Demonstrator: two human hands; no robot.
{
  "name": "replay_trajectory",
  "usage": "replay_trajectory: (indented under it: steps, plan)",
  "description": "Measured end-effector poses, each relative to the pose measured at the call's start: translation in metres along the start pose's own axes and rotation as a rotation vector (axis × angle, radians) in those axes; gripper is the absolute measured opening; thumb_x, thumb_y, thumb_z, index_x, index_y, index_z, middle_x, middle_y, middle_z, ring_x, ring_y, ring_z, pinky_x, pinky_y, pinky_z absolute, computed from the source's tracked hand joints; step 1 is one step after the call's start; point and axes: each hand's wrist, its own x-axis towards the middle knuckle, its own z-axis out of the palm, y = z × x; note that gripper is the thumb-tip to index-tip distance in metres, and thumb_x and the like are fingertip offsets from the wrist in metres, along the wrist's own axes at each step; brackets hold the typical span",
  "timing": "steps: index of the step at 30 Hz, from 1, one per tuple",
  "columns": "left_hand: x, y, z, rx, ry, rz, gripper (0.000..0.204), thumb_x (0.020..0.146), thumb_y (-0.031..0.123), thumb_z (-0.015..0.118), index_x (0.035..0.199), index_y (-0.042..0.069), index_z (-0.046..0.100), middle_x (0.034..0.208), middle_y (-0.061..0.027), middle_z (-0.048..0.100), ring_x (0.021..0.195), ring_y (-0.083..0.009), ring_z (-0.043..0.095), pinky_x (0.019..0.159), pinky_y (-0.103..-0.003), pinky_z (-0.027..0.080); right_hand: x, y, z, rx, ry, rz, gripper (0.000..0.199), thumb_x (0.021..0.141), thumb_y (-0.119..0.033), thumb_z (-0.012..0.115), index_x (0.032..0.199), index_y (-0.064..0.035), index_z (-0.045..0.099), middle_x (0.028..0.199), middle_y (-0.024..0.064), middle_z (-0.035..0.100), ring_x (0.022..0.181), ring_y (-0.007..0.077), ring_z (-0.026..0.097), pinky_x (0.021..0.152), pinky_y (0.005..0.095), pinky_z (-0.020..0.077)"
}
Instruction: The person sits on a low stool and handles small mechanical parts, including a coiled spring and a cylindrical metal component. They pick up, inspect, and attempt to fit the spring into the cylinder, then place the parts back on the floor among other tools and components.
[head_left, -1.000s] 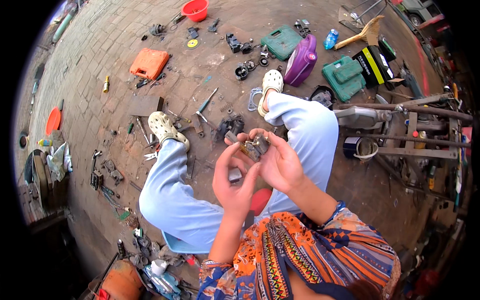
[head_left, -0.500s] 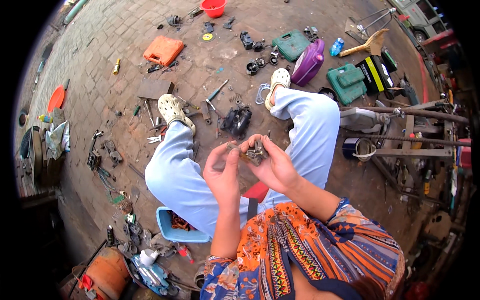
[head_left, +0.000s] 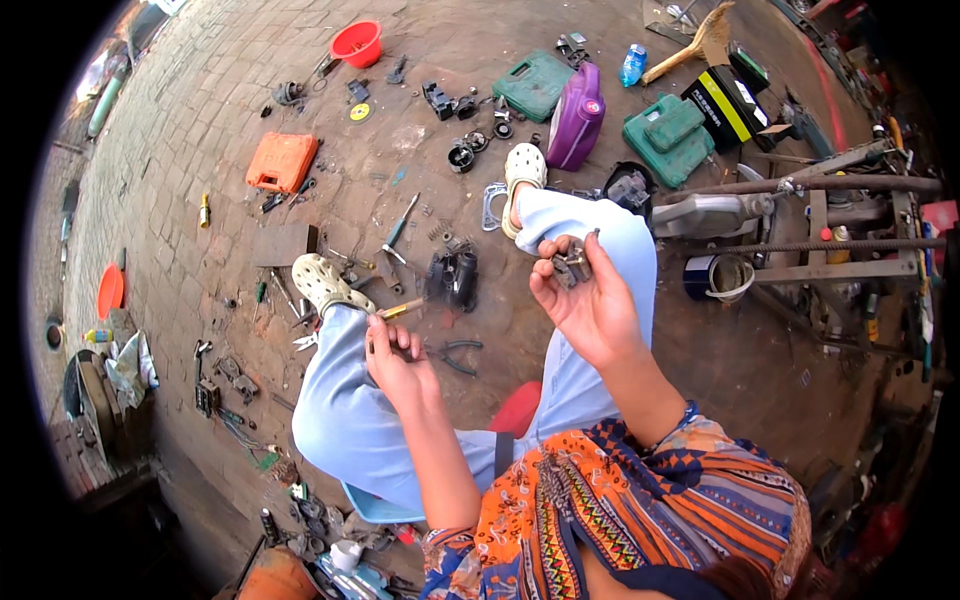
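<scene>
Brick paving strewn with tools: right hand (head_left: pixel 590 300) cups a small metal part (head_left: pixel 572 265), likely stiff, heavy; left hand (head_left: pixel 398 352) pinches a brass-tipped tool (head_left: pixel 400 309).

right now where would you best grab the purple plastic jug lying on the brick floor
Probably by the moulded handle along its upper side, coming from above: the purple plastic jug lies on its side between the green cases, so its flanks are crowded. Both hands look occupied, the right hand with a metal part.
</scene>
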Motion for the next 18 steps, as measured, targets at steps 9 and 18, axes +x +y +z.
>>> replay_trajectory:
  steps: [9, 18]
  plan:
    - [0.185, -0.148, 0.011, 0.282, 0.231, -0.289, 0.011, 0.09, 0.014, 0.054, 0.096, 0.005, 0.052, 0.091, -0.0042, 0.061, 0.057, -0.0093, 0.046, 0.042, -0.023, 0.031, 0.065, -0.077, 0.017, -0.376, -0.038, -0.229, 0.03, 0.102, -0.03, 0.033, 0.103, -0.0039, 0.048, 0.103, 0.011, 0.054, 0.085, 0.0212, 0.057, 0.072, 0.0313, 0.0466]
    - [0.297, -0.244, 0.081, 0.441, 0.135, -0.272, 0.011, 0.091, 0.009, 0.052, 0.096, 0.003, 0.044, 0.09, -0.008, 0.064, 0.053, -0.0095, 0.047, 0.04, -0.023, 0.033, 0.082, -0.096, -0.001, -0.288, 0.262, -0.043, 0.03, 0.1, -0.032, 0.032, 0.099, -0.0048, 0.044, 0.098, 0.0115, 0.051, 0.074, 0.0193, 0.052, 0.058, 0.0265, 0.0396]
